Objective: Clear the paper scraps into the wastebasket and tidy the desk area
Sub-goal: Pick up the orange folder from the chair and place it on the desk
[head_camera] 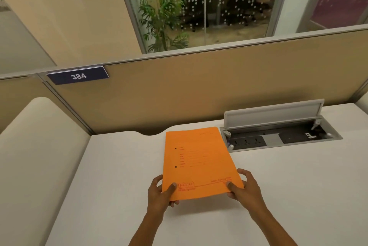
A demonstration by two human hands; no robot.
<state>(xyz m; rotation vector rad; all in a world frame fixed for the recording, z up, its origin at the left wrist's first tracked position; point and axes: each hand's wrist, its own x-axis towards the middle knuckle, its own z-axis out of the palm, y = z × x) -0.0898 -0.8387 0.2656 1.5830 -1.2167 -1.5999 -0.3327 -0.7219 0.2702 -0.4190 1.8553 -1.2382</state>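
Over desk (pixel 111 176), hands (pixel 201 191) gripping folder (pixel 197 162)

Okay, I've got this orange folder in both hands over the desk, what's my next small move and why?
Probably lower the orange folder flat onto the desk and let go. Your left hand and right hand pinch its near corners, its far edge sits beside the open socket box, and no paper scraps or wastebasket show in view, so freeing both hands seems sensible.

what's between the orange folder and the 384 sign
Nothing lies between them. In the head view, only bare white desk and the tan partition panel separate the orange folder from the 384 sign.
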